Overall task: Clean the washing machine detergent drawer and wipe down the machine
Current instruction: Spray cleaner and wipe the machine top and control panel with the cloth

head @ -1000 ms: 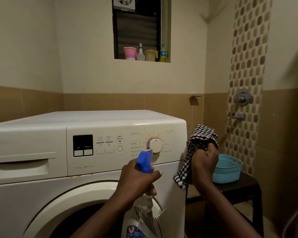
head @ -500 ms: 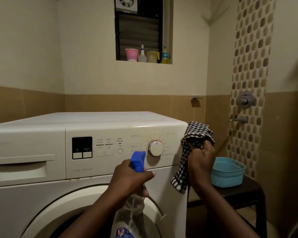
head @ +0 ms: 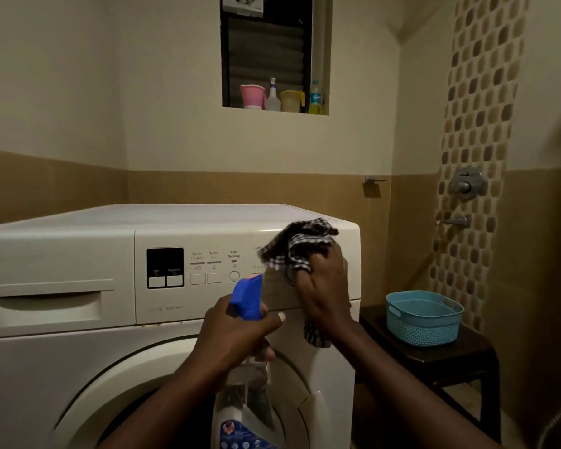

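Observation:
A white front-loading washing machine [head: 78, 241] fills the left and middle. Its detergent drawer [head: 42, 307] at the upper left is closed. My right hand [head: 324, 286] grips a black-and-white checked cloth [head: 300, 244] and presses it against the control panel, covering the dial. My left hand [head: 237, 335] grips a clear spray bottle [head: 243, 403] by its neck, below the blue spray head [head: 246, 298], in front of the round door.
A teal basket [head: 423, 319] sits on a dark stool [head: 434, 358] right of the machine. Shower taps [head: 465, 184] are on the pebbled wall strip. Cups and bottles [head: 282, 97] stand in the window niche above.
My right hand has moved left with the cloth, from beside the machine onto the control panel over the dial. The left hand with the bottle has stayed about where it was.

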Demonstrator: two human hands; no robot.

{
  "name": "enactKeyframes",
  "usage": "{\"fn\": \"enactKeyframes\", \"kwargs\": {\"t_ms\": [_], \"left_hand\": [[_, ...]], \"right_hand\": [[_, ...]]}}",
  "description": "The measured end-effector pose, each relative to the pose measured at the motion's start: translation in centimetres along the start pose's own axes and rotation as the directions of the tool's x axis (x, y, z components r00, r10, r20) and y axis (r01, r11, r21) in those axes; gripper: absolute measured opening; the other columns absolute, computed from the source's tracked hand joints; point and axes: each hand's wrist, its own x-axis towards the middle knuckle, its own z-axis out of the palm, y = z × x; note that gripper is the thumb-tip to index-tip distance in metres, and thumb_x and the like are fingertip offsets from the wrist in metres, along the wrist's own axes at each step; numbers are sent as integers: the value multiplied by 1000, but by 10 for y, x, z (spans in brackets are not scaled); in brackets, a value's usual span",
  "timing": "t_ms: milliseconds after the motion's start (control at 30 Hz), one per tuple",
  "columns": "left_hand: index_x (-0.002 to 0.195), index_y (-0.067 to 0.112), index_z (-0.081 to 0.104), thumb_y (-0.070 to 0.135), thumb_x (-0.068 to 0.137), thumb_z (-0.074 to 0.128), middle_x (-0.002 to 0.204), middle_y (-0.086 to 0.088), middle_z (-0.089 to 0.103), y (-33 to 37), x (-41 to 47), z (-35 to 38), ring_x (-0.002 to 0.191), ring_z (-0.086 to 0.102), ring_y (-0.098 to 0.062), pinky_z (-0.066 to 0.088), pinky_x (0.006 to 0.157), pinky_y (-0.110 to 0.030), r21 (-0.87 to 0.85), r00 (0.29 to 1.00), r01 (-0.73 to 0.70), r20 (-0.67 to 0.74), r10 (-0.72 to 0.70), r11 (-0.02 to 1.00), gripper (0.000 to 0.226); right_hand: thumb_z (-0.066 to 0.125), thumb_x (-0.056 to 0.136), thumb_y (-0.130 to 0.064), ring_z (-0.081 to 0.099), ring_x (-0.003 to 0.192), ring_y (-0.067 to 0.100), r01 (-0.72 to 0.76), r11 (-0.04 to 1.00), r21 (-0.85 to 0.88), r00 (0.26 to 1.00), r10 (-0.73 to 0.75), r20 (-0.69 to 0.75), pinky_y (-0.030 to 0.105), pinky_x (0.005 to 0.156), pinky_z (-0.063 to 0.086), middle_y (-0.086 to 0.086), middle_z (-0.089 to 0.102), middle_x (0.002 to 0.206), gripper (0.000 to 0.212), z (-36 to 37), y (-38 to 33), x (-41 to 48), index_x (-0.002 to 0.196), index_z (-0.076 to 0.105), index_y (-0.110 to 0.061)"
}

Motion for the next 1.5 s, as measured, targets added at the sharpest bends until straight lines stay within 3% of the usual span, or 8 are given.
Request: {"fn": "enactKeyframes", "kwargs": {"t_ms": [167,367,567,700,833,1000,1167,1500], "left_hand": [[93,4,61,12,77,82,68,-13,67,-9,1,-12,53,69,-30,58,60,-37,-52,998,7,-67,-11,999,27],[94,5,61,13,76,82,68,-13,67,-19,-3,-22,54,69,-32,56,57,-36,-45,998,11,-68,-14,999,29],[91,3,60,12,77,81,64,-12,65,-21,-10,-29,54,69,-31,56,58,-36,-53,997,5,-72,-8,999,26],[91,2,62,11,76,83,62,-11,66,-19,-14,-35,53,68,-31,56,57,-35,-49,997,20,-79,-24,999,27],[92,2,63,11,75,83,67,-15,67,-18,-15,-39,52,68,-30,55,54,-33,-33,995,35,-96,-38,999,28],[92,2,62,10,76,82,62,-13,65,-18,-17,-40,51,68,-30,53,53,-31,-27,995,18,-95,-20,999,27],[93,2,63,11,75,83,69,-16,67,-19,-16,-35,54,69,-32,56,58,-36,-55,995,30,-89,-35,998,29],[89,5,63,11,74,84,64,-19,67,-24,-14,-27,54,68,-34,58,62,-42,-43,996,27,-85,-31,999,26]], "right_hand": [[45,73,-33,31,135,30,224,951,-213,972,-203,116,42,119,11,13,53,132,48,26,6,-21,116,58,-17],[51,68,-38,38,126,32,384,823,-419,923,-346,167,47,106,35,15,58,125,47,19,16,-17,105,64,-12],[53,65,-38,44,113,29,-17,973,-230,999,6,-51,44,84,50,11,53,117,41,18,6,-18,92,65,-9],[61,78,-28,44,119,32,-403,914,45,906,406,-124,47,95,45,16,44,124,45,35,-7,-34,114,52,-3],[49,76,-31,44,119,31,-436,864,251,863,481,-154,44,102,41,16,45,127,59,42,-21,-39,127,44,-3],[49,68,-22,35,124,37,-248,968,-48,952,234,-195,49,89,48,17,47,128,44,39,-20,-31,105,60,-4],[44,68,-27,24,135,36,161,922,-351,972,-210,-107,58,110,30,15,53,128,55,52,11,-46,122,46,-13],[54,72,-31,0,149,16,394,856,-335,900,-433,-48,54,114,16,3,57,124,55,64,40,-81,126,51,-18]]}}
